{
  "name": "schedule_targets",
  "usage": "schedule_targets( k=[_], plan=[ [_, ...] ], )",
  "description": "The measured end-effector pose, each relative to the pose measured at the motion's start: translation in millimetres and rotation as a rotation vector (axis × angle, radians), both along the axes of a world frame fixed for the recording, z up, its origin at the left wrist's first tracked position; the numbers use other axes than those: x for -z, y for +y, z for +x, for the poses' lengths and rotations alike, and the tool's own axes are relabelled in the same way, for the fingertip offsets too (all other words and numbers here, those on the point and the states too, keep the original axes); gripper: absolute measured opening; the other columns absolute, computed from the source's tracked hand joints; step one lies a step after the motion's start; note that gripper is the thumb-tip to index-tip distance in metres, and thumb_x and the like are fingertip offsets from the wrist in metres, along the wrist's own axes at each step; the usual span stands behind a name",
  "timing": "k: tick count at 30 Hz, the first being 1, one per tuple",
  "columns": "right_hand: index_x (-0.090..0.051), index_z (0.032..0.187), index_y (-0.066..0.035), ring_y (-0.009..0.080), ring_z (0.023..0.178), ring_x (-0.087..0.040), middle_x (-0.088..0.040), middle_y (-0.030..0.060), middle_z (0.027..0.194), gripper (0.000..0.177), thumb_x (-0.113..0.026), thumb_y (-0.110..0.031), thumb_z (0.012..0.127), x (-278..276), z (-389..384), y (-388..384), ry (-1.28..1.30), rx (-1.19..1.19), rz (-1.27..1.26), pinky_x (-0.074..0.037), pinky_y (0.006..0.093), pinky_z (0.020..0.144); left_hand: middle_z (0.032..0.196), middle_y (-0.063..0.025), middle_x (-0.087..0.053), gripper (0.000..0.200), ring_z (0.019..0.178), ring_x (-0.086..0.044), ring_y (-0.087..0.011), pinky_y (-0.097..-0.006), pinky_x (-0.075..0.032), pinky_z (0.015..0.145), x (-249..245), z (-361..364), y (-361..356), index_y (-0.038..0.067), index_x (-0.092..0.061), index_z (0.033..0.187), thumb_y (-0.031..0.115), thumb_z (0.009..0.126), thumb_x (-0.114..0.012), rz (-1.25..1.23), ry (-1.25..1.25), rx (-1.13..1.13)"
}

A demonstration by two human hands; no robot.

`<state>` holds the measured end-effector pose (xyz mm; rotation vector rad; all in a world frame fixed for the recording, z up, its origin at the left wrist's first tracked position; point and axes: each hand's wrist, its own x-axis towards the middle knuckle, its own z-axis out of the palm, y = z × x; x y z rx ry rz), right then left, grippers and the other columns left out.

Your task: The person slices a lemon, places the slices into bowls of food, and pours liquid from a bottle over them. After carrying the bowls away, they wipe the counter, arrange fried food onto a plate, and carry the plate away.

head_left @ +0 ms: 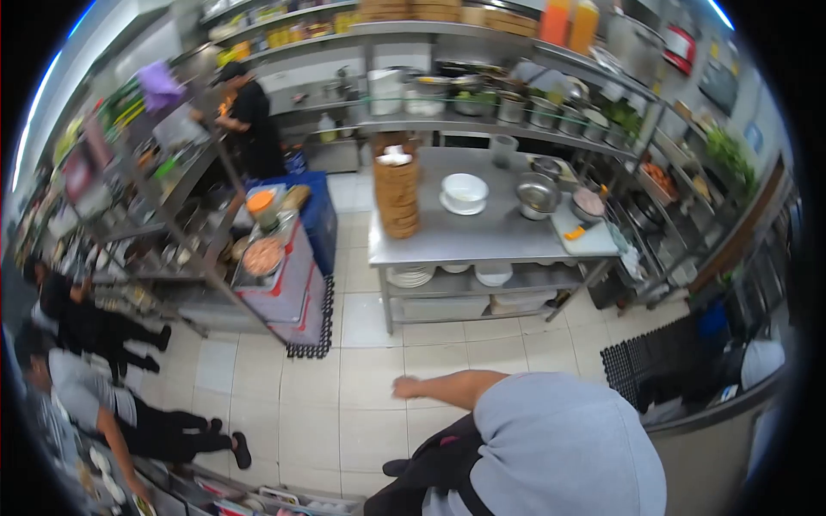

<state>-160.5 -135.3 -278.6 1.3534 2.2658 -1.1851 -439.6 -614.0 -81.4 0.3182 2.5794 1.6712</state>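
Observation:
My right arm in a grey short sleeve (564, 430) reaches out to the left over the tiled floor (370, 370). At its end my right hand (407, 387) looks closed in a loose fist, and no object shows in it. It is away from every surface; the steel worktable (482, 250) stands nearest, beyond it. My left hand is out of view. A dark apron (439, 451) covers my front, and a dark shoe (396, 467) shows below it.
On the worktable are stacked bamboo steamers (401, 198), a white bowl (465, 187), a metal bowl (539, 196) and a white cutting board (589, 237). A pan of pinkish food (262, 256) tops a cooler at left. Several people work on the left; a black mat (654, 353) lies right.

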Motion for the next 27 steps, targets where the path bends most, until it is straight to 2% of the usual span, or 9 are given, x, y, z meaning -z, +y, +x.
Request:
schedule_targets(
  k=[1,2,6,8,11,14,21,24,27],
  plan=[
    [-0.074,0.099,-0.004,0.0356,0.080,-0.071,-0.073,0.0203,0.094,0.032,-0.067,-0.029,0.080,-46.1,56.4,27.3,0.015,0.290,-0.064,-0.059,0.0484,0.064,0.107,-0.0253,-0.069,0.044,0.098,-0.068,-0.0306,-0.0438,-0.058,0.080,19.9,10.5,44.3,-0.004,-0.063,0.128,0.023,0.093,-0.068,-0.160,-0.125,0.237],
    [-0.074,0.096,-0.006,0.0312,0.075,-0.070,-0.070,0.0163,0.087,0.028,-0.068,-0.030,0.081,-58.3,106.7,52.5,0.039,0.543,-0.077,-0.058,0.0481,0.058,0.123,-0.0194,-0.067,0.047,0.109,-0.068,-0.0297,-0.0386,-0.055,0.090,84.6,-7.8,90.0,0.004,-0.065,0.119,0.004,0.074,-0.078,-0.272,0.526,0.649],
    [-0.064,0.116,-0.014,0.0274,0.090,-0.064,-0.064,0.0082,0.102,0.037,-0.072,-0.035,0.087,-92.8,299.1,100.9,0.375,1.107,-0.336,-0.057,0.0428,0.077,0.121,-0.0234,-0.069,0.033,0.114,-0.066,-0.0340,-0.0400,-0.052,0.097,27.1,115.2,245.4,0.002,-0.073,0.103,0.001,0.070,-0.068,-0.719,-0.249,0.974],
    [-0.059,0.124,-0.015,0.0283,0.105,-0.060,-0.059,0.0086,0.117,0.045,-0.074,-0.037,0.088,-106.3,382.7,99.0,0.531,1.279,-0.435,-0.054,0.0445,0.086,0.127,-0.0265,-0.066,0.044,0.104,-0.071,-0.0370,-0.0397,-0.058,0.090,51.3,158.5,302.7,0.009,-0.071,0.115,0.001,0.072,-0.067,-0.796,-0.096,1.105],
    [-0.056,0.129,-0.016,0.0302,0.110,-0.058,-0.057,0.0093,0.123,0.050,-0.073,-0.039,0.088,-116.8,490.5,93.7,0.654,1.463,-0.427,-0.053,0.0461,0.087,0.141,-0.0252,-0.056,0.039,0.133,-0.050,-0.0424,-0.0462,-0.040,0.115,59.9,253.4,385.8,0.009,-0.069,0.110,0.002,0.072,-0.068,-0.494,0.179,1.375],
    [-0.056,0.128,-0.015,0.0297,0.109,-0.059,-0.057,0.0086,0.123,0.047,-0.071,-0.038,0.090,-120.1,564.2,98.0,0.704,1.577,-0.393,-0.053,0.0462,0.087,0.121,-0.0190,-0.067,0.042,0.119,-0.061,-0.0376,-0.0433,-0.050,0.103,39.0,354.0,486.2,0.009,-0.065,0.121,0.012,0.079,-0.072,-0.335,0.166,1.607],
    [-0.059,0.124,-0.014,0.0227,0.098,-0.060,-0.060,0.0044,0.112,0.037,-0.069,-0.031,0.092,-172.7,665.7,144.2,0.970,1.697,-0.230,-0.054,0.0410,0.080,0.114,-0.0150,-0.072,0.041,0.092,-0.071,-0.0262,-0.0370,-0.057,0.078,2.1,514.3,716.1,0.007,-0.060,0.130,0.013,0.090,-0.067,-0.191,0.150,1.574],
    [-0.063,0.119,-0.014,0.0190,0.092,-0.061,-0.061,0.0018,0.106,0.029,-0.068,-0.025,0.093,-203.4,706.4,172.6,1.003,1.704,-0.124,-0.054,0.0371,0.075,0.132,-0.0130,-0.061,0.048,0.100,-0.067,-0.0258,-0.0449,-0.056,0.079,-7.9,532.0,826.2,0.010,-0.046,0.144,0.018,0.098,-0.058,-0.041,-0.733,1.105],
    [-0.065,0.117,-0.013,0.0164,0.091,-0.061,-0.062,0.0009,0.102,0.026,-0.068,-0.024,0.093,-214.5,755.1,197.1,0.950,1.751,-0.008,-0.054,0.0342,0.073,0.127,-0.0142,-0.060,0.039,0.112,-0.061,-0.0307,-0.0517,-0.056,0.085,65.7,497.3,941.2,0.006,-0.048,0.134,0.025,0.100,-0.048,0.105,-1.044,0.898]
  ],
)
